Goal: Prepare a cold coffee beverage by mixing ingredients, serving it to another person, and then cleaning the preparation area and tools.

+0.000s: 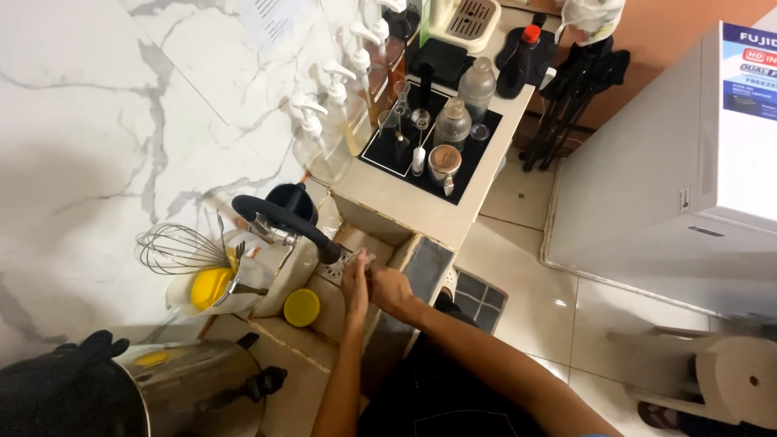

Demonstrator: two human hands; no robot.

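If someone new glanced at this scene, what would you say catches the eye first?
Probably the two hands, left hand and right hand, pressed together under the black faucet at the small sink. Next, the wire whisk by the marble wall, and the row of pump bottles beyond.

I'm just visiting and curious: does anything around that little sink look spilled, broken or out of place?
Nothing stands out. Both hands, left hand and right hand, meet under the black faucet over the small sink. The pump bottles stand upright, and the whisk sits in its container.
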